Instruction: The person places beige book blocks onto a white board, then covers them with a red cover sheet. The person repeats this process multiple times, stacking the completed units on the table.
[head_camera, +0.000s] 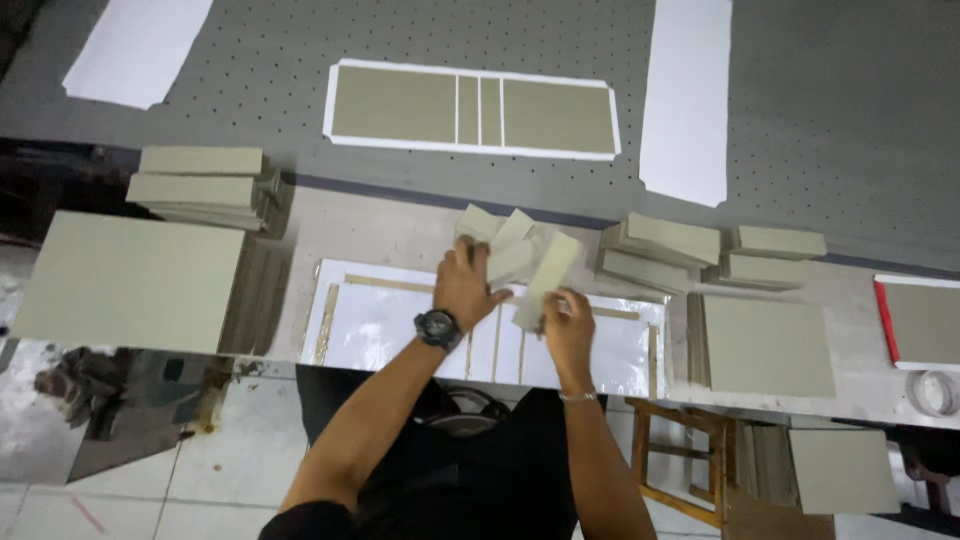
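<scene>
A fan of grey-green board strips (515, 255) was gripped by the left hand (465, 285), and one strip (545, 280) was pinched by the right hand (568, 325), above a glossy white sheet (380, 325) on the bench (390, 235). Grey board stacks (130, 280) were piled at both sides.

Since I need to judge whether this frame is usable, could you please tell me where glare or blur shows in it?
In the head view, glare shines off the glossy white sheet under the hands; the left hand and right hand look slightly soft, as do the grey board pieces they hold; the floor at lower left is dim, with bright reflections.
</scene>
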